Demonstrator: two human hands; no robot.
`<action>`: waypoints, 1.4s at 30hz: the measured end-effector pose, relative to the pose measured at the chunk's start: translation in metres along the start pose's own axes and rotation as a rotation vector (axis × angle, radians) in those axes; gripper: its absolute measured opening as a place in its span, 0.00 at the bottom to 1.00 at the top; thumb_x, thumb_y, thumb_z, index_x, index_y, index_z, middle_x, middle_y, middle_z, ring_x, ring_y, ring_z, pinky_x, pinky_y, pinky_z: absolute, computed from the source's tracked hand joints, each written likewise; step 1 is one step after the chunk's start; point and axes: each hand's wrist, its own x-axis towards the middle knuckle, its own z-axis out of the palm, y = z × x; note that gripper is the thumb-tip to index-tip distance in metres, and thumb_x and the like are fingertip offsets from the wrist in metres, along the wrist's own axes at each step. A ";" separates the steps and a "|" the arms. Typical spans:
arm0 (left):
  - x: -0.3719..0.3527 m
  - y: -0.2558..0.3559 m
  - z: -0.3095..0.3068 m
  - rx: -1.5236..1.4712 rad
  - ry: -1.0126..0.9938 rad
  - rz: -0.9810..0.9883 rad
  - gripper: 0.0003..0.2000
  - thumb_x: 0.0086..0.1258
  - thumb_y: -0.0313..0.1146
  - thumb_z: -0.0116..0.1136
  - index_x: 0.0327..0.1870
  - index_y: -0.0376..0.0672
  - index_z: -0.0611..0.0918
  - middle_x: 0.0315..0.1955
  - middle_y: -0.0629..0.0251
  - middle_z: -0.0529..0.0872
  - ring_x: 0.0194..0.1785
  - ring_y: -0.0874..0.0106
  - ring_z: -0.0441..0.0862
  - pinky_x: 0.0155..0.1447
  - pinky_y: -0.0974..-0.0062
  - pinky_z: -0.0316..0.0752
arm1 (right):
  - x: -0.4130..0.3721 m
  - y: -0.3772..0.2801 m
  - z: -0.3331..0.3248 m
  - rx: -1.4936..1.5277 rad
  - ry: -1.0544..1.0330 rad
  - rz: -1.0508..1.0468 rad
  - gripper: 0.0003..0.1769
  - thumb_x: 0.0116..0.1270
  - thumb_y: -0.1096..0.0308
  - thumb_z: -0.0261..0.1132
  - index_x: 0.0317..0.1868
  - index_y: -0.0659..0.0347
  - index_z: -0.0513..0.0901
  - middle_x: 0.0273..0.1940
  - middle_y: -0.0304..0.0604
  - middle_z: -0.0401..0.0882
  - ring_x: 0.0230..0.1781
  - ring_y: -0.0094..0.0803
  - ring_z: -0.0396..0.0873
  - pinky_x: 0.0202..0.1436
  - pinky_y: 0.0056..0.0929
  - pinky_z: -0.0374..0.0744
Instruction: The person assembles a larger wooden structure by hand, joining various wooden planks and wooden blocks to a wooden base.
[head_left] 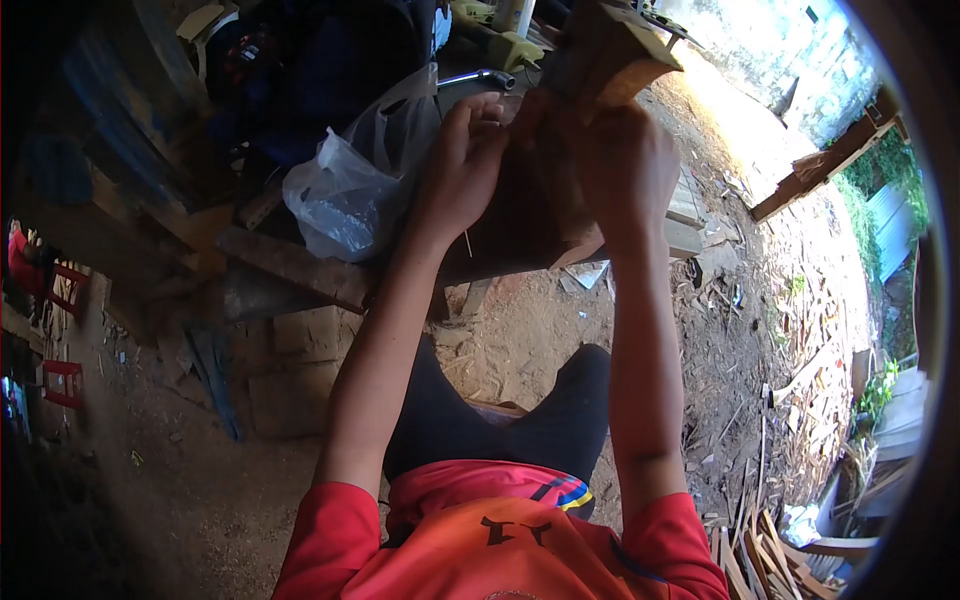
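Note:
My left hand (468, 165) is over the wooden bench, its fingers curled in; anything inside them is hidden. A thin pale stick (468, 243) shows just below it. My right hand (628, 165) is closed and slightly blurred, close against a shaped wooden block (632, 70) at the bench's far side. What its fingers grip is hidden from this angle. A clear plastic bag (345, 195) lies to the left of my left hand, and a metal socket wrench (478, 78) lies just beyond that hand.
A yellow-green power tool (510, 48) lies at the back. The bench's front edge (300, 265) crosses above my knees. Wood shavings (820, 360) and offcuts (765, 555) cover the ground at right. A wooden post (825, 165) slants at the far right; red plastic stools (62, 384) stand far left.

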 end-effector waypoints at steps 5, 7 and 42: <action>-0.014 0.019 0.004 -0.388 0.080 -0.198 0.28 0.84 0.46 0.54 0.72 0.30 0.73 0.65 0.54 0.81 0.70 0.66 0.78 0.79 0.67 0.68 | 0.005 0.014 -0.021 0.300 0.045 0.052 0.20 0.61 0.53 0.78 0.38 0.65 0.92 0.30 0.48 0.91 0.31 0.39 0.91 0.39 0.36 0.85; -0.026 0.028 0.012 -0.622 0.045 -0.276 0.34 0.84 0.52 0.53 0.75 0.29 0.69 0.68 0.52 0.79 0.73 0.63 0.76 0.82 0.64 0.65 | 0.004 0.017 -0.031 0.435 0.034 0.074 0.21 0.64 0.57 0.76 0.41 0.72 0.89 0.30 0.46 0.90 0.32 0.30 0.89 0.38 0.31 0.84; 0.009 0.044 0.043 -1.171 0.061 -0.362 0.25 0.83 0.53 0.54 0.63 0.39 0.81 0.53 0.64 0.87 0.59 0.70 0.85 0.66 0.71 0.79 | 0.001 0.014 -0.074 0.522 -0.529 0.199 0.20 0.76 0.59 0.71 0.58 0.66 0.89 0.48 0.46 0.92 0.46 0.28 0.91 0.51 0.28 0.90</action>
